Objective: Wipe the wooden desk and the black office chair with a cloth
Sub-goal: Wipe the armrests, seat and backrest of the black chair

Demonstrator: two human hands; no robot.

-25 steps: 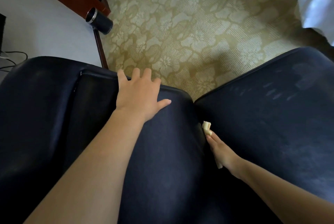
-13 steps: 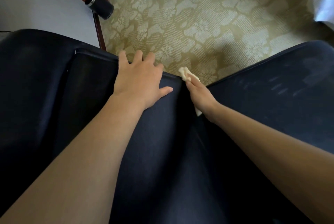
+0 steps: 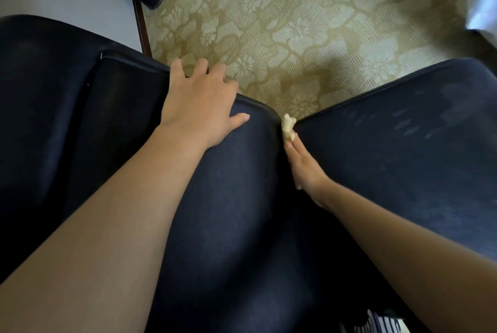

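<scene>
Left hand (image 3: 199, 106): flat and relaxed, bracing the black office chair (image 3: 403, 157)
Right hand (image 3: 306, 168): straight fingers press cloth (image 3: 288, 126) into its crease
Progress: I reckon chair mid-wipe; table I can't judge

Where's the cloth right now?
Head view, just right of centre: the cloth pokes out of the gap between the two black chair cushions, pushed in by the right hand, next to the carpet.

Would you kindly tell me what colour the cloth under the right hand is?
The cloth is pale cream-yellow, clearest in the head view.
</scene>
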